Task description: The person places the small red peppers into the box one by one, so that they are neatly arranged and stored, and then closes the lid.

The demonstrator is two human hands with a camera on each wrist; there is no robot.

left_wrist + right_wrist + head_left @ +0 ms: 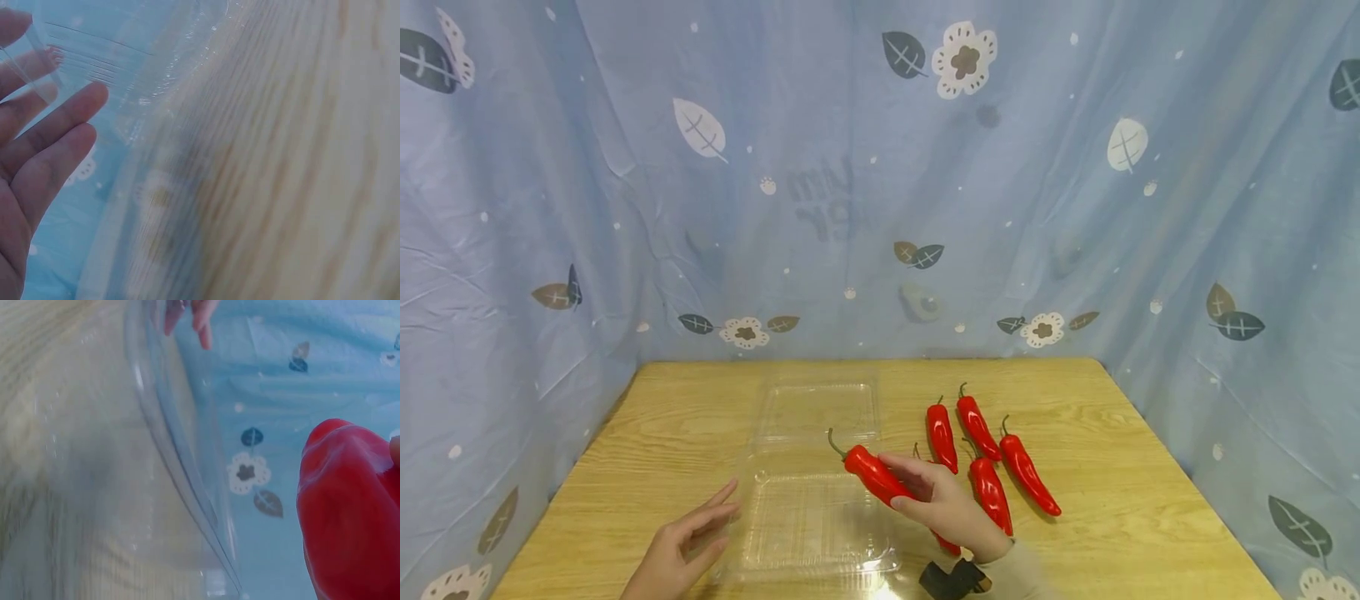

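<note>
My right hand grips a red chili pepper with a green stem, holding it over the right side of a clear plastic box. That pepper looms large in the right wrist view, with just a bit of finger at the frame's edge. The box has its lid folded back behind it. Beside the box's left wall is my left hand, fingers relaxed and holding nothing. In the left wrist view the fingers of my left hand overlap the transparent plastic.
Several more red peppers lie on the wooden table to the right, among them an outer one and a rear one. One is partly hidden under my right hand. A blue patterned curtain closes off the back and sides.
</note>
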